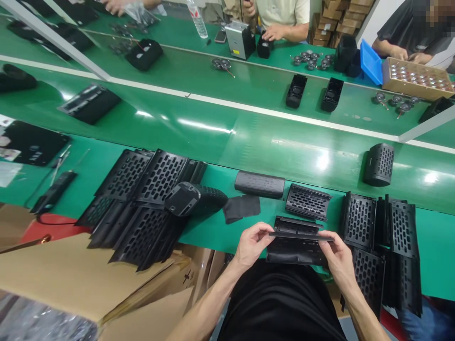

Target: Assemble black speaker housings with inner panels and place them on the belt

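Note:
A thin flat black sheet [300, 235], seen almost edge-on, spans the gap between my two hands. My left hand [253, 244] pinches its left end between thumb and fingers. At the other end my right hand [337, 253] is closed on it in the same way. Right below the sheet lies a black plastic shell [295, 255], partly hidden by it. Just beyond is a slotted black grille cover [308, 202]. Dark fabric-like pieces [242, 208] lie flat to the left of my left hand, near a black speaker-like case [259, 183].
Stacked grille covers stand on the left [142, 203] and more on the right [382, 237]. A rounded black case [195, 199] leans on the left stack. Past the bench runs a green conveyor belt [213, 128] carrying black housings. Other people work opposite. An open cardboard box [71, 274] sits at lower left.

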`<state>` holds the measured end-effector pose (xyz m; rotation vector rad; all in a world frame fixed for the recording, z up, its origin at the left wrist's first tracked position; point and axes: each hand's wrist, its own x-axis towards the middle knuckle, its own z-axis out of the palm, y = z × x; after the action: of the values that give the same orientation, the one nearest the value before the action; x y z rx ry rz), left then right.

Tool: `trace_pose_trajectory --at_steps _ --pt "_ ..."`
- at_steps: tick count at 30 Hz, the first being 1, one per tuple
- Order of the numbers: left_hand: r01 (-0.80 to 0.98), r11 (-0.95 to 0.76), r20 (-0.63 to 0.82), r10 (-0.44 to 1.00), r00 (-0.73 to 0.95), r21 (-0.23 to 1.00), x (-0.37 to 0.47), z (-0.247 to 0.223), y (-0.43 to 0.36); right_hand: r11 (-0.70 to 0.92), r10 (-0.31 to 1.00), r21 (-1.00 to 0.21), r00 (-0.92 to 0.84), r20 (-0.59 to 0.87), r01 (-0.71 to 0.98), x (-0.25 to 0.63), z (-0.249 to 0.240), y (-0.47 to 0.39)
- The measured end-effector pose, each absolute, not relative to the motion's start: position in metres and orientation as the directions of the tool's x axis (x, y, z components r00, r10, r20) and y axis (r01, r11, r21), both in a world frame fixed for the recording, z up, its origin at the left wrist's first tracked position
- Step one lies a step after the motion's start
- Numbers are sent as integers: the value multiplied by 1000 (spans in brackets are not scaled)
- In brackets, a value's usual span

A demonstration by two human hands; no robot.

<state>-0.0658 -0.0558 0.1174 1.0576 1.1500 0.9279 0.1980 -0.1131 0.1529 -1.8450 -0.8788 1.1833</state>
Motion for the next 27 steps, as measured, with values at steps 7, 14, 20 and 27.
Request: trace_pose_trajectory --at_steps 7,14,20,27 --pt "-74 412 -399 906 139 908 -68 140 -32 -515 837 -852 161 -523 -91 194 166 -81" --pt "-91 475 -461 876 141 875 -62 131 -33 -562 781 -765 104 -616 -313 182 151 -81" --pt "-85 468 -454 880 142 880 -66 129 -35 -546 785 -778 133 -605 -312 181 148 -83" --pt "-129 469 -445 878 173 874 -75 126 -35 -548 791 -773 102 -603 -319 180 147 -82"
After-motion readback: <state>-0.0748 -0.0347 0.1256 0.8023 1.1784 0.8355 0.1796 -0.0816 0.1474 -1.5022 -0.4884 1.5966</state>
